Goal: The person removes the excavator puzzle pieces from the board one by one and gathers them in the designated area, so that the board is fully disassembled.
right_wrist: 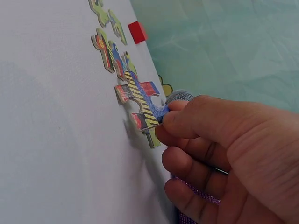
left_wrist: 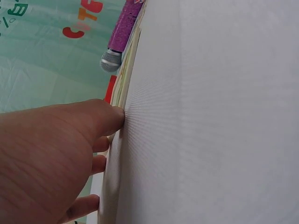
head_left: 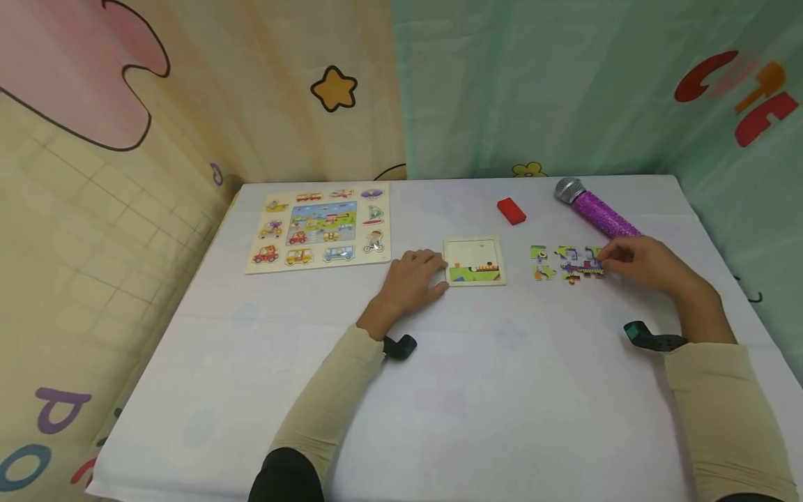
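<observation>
While the left hand [head_left: 414, 275] rests at the left edge of the puzzle tray [head_left: 473, 249], its fingers relaxed and its thumb by the near left corner, the right hand [head_left: 649, 263] pinches a puzzle piece [right_wrist: 138, 95] between thumb and forefinger. That piece, banded in black and yellow beside blue and red, is at the right end of the loose pieces [head_left: 544, 272], its notched edges standing out past the fingertips; I cannot tell whether it touches the one behind it. The hand's other fingers curl loosely below the pinch.

The tray has a raised pale rim, with coloured picture along its near side and plain cream on its far side. Between its right edge and the loose pieces runs a strip of white cloth, and the pieces themselves lie close together, with narrow gaps between some of them.

Beyond the right hand, a purple microphone [head_left: 602, 213] lies slantwise, its silver head pointing far left and its handle reaching right to just beside that hand, which limits the room on the far side. A red block [head_left: 511, 211] sits between the tray and the far table edge. Left of the left hand, a wooden vehicle board [head_left: 378, 259] has its right edge near the fingers. On the near side, both forearms cross a broad stretch of the table [head_left: 502, 390].
</observation>
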The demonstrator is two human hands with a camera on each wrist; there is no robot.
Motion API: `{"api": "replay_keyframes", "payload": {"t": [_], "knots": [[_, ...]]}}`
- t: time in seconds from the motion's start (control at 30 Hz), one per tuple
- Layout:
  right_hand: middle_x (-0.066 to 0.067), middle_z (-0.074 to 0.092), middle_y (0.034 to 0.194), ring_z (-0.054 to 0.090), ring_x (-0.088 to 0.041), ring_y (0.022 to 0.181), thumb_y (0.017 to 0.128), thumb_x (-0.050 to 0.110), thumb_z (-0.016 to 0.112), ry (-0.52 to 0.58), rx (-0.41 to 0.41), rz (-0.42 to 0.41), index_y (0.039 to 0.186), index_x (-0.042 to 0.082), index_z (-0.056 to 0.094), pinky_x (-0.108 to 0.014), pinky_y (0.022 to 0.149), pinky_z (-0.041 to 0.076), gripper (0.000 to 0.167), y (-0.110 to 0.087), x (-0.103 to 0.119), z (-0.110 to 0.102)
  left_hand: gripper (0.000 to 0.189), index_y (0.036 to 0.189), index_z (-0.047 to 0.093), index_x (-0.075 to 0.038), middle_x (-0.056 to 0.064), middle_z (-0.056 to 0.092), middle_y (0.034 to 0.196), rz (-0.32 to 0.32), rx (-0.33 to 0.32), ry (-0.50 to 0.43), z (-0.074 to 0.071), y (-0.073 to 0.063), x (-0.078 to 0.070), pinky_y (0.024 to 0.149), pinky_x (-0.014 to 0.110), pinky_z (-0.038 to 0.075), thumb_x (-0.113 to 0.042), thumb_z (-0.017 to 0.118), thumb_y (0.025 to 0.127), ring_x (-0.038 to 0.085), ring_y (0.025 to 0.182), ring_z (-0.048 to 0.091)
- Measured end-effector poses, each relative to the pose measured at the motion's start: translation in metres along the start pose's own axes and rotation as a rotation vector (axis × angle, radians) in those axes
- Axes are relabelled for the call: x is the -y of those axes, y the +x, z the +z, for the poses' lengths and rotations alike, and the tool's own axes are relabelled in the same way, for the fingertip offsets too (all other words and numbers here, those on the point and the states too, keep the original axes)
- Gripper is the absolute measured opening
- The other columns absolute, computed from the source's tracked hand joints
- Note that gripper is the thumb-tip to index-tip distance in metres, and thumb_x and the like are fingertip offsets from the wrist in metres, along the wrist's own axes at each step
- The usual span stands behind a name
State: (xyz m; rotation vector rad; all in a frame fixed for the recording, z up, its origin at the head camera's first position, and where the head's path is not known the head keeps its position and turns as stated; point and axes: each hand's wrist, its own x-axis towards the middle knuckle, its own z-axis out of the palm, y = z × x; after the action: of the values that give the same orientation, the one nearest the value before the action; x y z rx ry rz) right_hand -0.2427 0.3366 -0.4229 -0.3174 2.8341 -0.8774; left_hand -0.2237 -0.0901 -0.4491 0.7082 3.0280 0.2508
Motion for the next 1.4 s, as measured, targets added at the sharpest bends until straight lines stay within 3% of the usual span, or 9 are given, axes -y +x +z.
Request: {"api": "replay_keyframes", "payload": {"t": [0.07,0.17,0.43,0.63,0.83,1.07,1.4], "knots": [[-0.015,0.067,0.101,0.056,-0.034,0.099,0.096,0.008,0.066,-0.009,-0.006,0.012,0.106,-0.001,0.070,-0.029,0.077,0.046,0.013,-0.004,-0.004,-0.001,0.047,0.141,0.058,-0.022,-0.001,0.051,0.148,0.000,0.000,0.000,0.000,0.000,0.000,0.099,0.047,0.043,-0.047,0.060,0.101,0.028,0.134,0.045],[-0.014,0.066,0.099,0.055,-0.032,0.095,0.096,0.007,0.066,-0.024,0.008,0.032,0.106,0.000,0.069,-0.028,0.073,0.046,0.013,-0.009,-0.005,-0.002,0.047,0.141,0.058,-0.022,-0.001,0.051,0.148,-0.002,0.003,-0.004,0.000,0.000,-0.001,0.099,0.047,0.043,-0.047,0.060,0.101,0.028,0.134,0.045],[-0.013,0.065,0.090,0.056,-0.031,0.085,0.094,0.004,0.064,-0.089,0.019,0.011,0.099,-0.001,0.067,-0.040,0.070,0.045,0.008,-0.012,-0.001,-0.002,0.047,0.140,0.058,-0.022,-0.001,0.051,0.148,0.001,-0.002,-0.002,-0.001,0.000,0.000,0.098,0.047,0.043,-0.047,0.060,0.101,0.028,0.133,0.046],[-0.017,0.065,0.088,0.057,-0.035,0.084,0.092,-0.002,0.064,-0.157,-0.014,-0.046,0.096,-0.002,0.066,-0.052,0.076,0.045,0.005,-0.009,0.005,0.002,0.047,0.140,0.059,-0.023,-0.001,0.051,0.148,-0.004,-0.003,0.001,-0.003,0.000,0.000,0.099,0.046,0.043,-0.047,0.060,0.100,0.027,0.133,0.045],[-0.019,0.064,0.087,0.056,-0.037,0.084,0.091,-0.005,0.065,-0.226,-0.020,-0.039,0.095,-0.003,0.065,-0.060,0.079,0.042,0.005,-0.005,0.011,0.007,0.047,0.140,0.059,-0.022,-0.001,0.051,0.148,-0.010,0.002,-0.004,-0.003,0.000,0.000,0.099,0.047,0.043,-0.047,0.060,0.100,0.027,0.134,0.045],[-0.021,0.063,0.090,0.055,-0.037,0.085,0.093,-0.004,0.062,-0.217,0.014,-0.006,0.098,-0.007,0.064,-0.056,0.077,0.045,0.006,-0.007,0.015,0.010,0.047,0.140,0.059,-0.022,-0.001,0.050,0.149,-0.009,0.007,-0.015,-0.003,0.000,0.000,0.099,0.047,0.042,-0.046,0.061,0.100,0.027,0.134,0.045],[-0.025,0.063,0.098,0.055,-0.040,0.090,0.096,0.000,0.061,-0.208,0.028,0.010,0.105,-0.007,0.064,-0.060,0.082,0.044,0.012,-0.008,0.011,0.007,0.047,0.141,0.058,-0.022,-0.001,0.050,0.149,-0.009,0.015,-0.018,-0.003,-0.001,-0.001,0.100,0.046,0.042,-0.046,0.061,0.100,0.027,0.134,0.044]]}}
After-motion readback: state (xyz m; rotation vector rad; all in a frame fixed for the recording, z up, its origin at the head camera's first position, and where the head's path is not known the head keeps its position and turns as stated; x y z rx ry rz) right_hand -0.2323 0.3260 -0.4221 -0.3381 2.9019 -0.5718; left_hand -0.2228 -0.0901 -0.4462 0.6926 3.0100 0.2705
